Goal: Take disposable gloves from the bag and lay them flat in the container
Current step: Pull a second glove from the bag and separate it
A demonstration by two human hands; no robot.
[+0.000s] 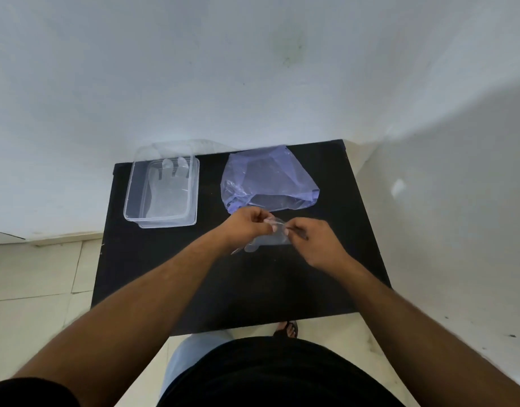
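Nearest you, both your forearms reach out over the near edge of the black desk [164, 274] and meet above its middle; your left hand [247, 227] and your right hand [314, 239] are each closed to a pinch, thumb against fingertips, on the top edge of one clear glove [267, 239]; they sit close together, almost touching, which reads as you teasing the thin film apart or getting a clean hold on the cuff before you spread it, a fair guess since film this light clings to itself; the glove hangs crumpled from the pinch, its cuff up at your fingers and its finger end trailing down and toward your left, below your left wrist, so its long axis runs roughly from the pinch toward the near-left; whether its tip touches the desk you cannot tell from here. Just beyond your hands lies the bluish plastic bag [267, 180], slumped toward the far-right part of the desk with its mouth turned to you, which keeps the next glove within easy reach. Well apart from it, at the far-left corner, stands the clear container [129, 198], open on top; a glove already laid inside [167, 189] lies flat, fingers toward the far edge and cuff toward you, its long axis along the container's length; matching that lie with the one in your hands looks the sensible aim. Behind the container something clear leans at the wall [252, 69], perhaps its lid; too faint to say.
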